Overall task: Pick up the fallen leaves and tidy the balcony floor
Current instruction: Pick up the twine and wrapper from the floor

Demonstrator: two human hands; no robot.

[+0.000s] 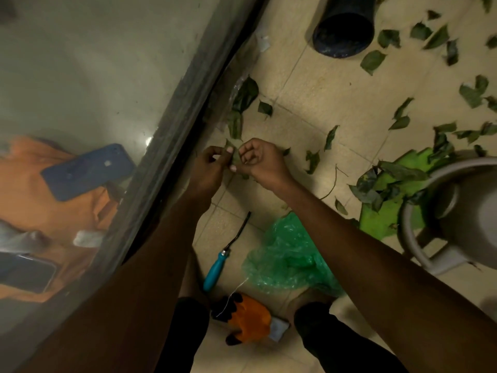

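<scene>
Both my hands meet over the tiled floor (pixel 322 84) beside the glass door's frame. My left hand (pixel 212 165) and my right hand (pixel 258 160) each pinch the same small green leaf (pixel 234 156) between them. Several more fallen leaves lie scattered across the floor, such as a large leaf (pixel 246 94) near the door frame and another leaf (pixel 372 60) farther right. A heap of leaves (pixel 382 184) rests on a bright green dustpan (pixel 376 219) at the right.
A crumpled green plastic bag (pixel 287 257) lies near my feet, with a blue-handled hand tool (pixel 217 267) and an orange glove (pixel 250 319) beside it. A black pot (pixel 344 28) stands at the top, a grey watering can (pixel 457 211) at the right. The glass door (pixel 94 90) fills the left.
</scene>
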